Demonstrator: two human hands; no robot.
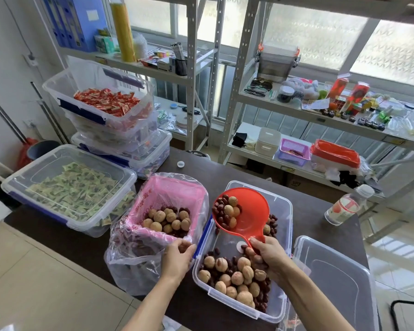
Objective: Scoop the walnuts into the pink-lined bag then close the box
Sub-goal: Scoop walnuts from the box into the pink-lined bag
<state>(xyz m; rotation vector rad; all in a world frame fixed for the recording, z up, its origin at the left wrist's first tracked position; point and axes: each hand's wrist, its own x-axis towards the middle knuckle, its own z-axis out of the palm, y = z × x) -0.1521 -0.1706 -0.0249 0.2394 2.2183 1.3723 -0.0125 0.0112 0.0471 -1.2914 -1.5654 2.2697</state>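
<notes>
The right hand (267, 253) has its fingers (256, 246) curled tight around the thin handle of the round red plastic scoop (245, 211), and the scoop is held up in the air above the clear plastic box with blue clips (286, 206). It is tipped a little toward the left, so the pale brown walnuts (232, 207) and dark red dates inside it have slid to its left rim, on the side nearest the clear plastic bag lined with a pink mesh basket (151, 201). I think that tilt is there so the load can pour out into the bag just beside it. The left hand (177, 255) pinches the near rim of the bag, with its fingers curled over the edge. That looks like a way to keep the floppy bag's mouth wide and steady, so nothing drops onto the dark surface (227, 173). The bag stands touching the box, so the scoop only has a short way to go. A heap of walnuts already sits in the bag, and many more are left in the near end of the box, so the scooping seems about half done. The clear plastic lid (332, 278) lies flat on the right of the box, close by, ready for closing the box later.
</notes>
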